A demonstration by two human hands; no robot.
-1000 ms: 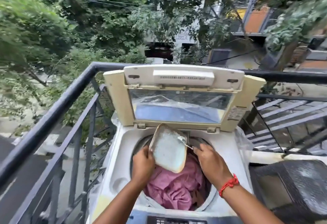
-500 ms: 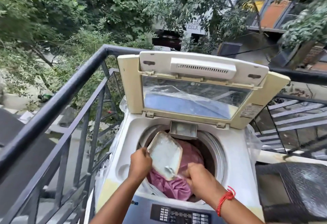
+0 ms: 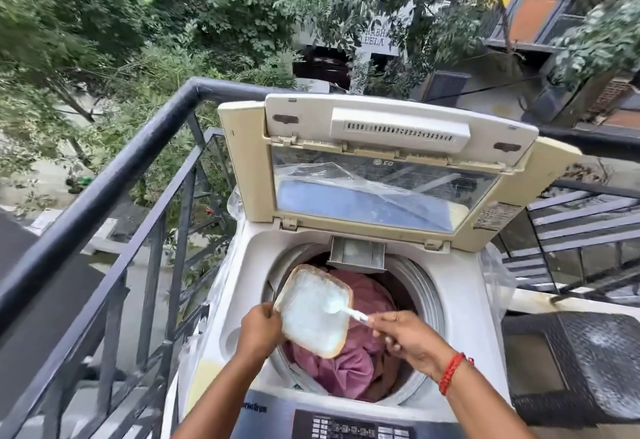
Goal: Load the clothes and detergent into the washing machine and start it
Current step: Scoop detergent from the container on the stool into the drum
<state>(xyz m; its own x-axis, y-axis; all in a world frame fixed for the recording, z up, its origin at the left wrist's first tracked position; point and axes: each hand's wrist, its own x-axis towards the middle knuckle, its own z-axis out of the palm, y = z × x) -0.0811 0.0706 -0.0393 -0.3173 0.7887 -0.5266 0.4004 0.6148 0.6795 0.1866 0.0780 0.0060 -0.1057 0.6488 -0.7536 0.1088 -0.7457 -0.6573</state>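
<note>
A white top-loading washing machine [image 3: 460,303] stands with its lid [image 3: 381,161] raised. Pink clothes [image 3: 360,366] fill the drum. Over the drum my left hand [image 3: 258,331] grips the left edge of a squarish container of pale detergent powder [image 3: 313,314], tilted towards me. My right hand [image 3: 403,334] pinches the handle of a small white spoon [image 3: 348,310], whose bowl is in the powder. A small detergent drawer [image 3: 356,253] juts out at the back rim of the drum. The control panel [image 3: 349,426] runs along the bottom edge.
A black metal balcony railing [image 3: 114,182] runs close along the machine's left and behind it. A dark wicker piece [image 3: 588,369] stands right beside the machine on the right. Clear plastic sheeting [image 3: 498,276] hangs around the machine's sides. Trees and buildings lie beyond.
My right hand moved from below the container's lower edge up to its right side and now has the spoon dipped in the powder. The view has tilted further down.
</note>
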